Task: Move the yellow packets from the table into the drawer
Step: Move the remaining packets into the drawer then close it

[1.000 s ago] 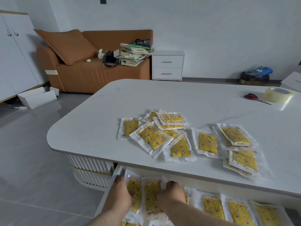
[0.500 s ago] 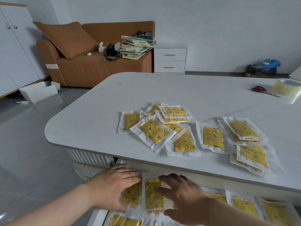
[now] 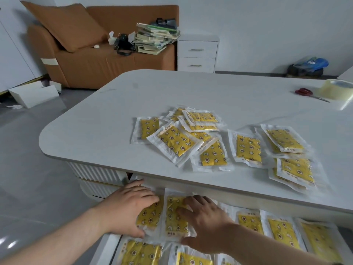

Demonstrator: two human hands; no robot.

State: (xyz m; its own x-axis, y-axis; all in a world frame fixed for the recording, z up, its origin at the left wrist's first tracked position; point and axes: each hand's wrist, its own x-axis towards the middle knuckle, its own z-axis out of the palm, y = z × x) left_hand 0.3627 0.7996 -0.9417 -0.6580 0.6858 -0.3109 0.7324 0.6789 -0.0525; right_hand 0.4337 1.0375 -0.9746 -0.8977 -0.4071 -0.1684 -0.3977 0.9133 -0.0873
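Observation:
Several yellow packets (image 3: 176,143) with star and moon prints in clear wrappers lie scattered on the white table (image 3: 91,129). Below its front edge the open drawer (image 3: 107,245) holds several more packets (image 3: 282,233) laid flat. My left hand (image 3: 129,209) lies flat with straight fingers on one packet (image 3: 150,215) at the drawer's left end. My right hand (image 3: 206,220) rests flat on the packet (image 3: 172,217) beside it, fingers spread. Neither hand grips anything.
Red-handled scissors (image 3: 305,92) and a roll of clear tape (image 3: 336,88) lie at the table's far right. Behind stand an orange sofa (image 3: 86,62) with stacked books (image 3: 154,39) and a white two-drawer cabinet (image 3: 197,54). Grey floor lies to the left.
Both hands went from curled round packets in the drawer to lying flat on them with fingers spread. The view has tilted and moved a little closer.

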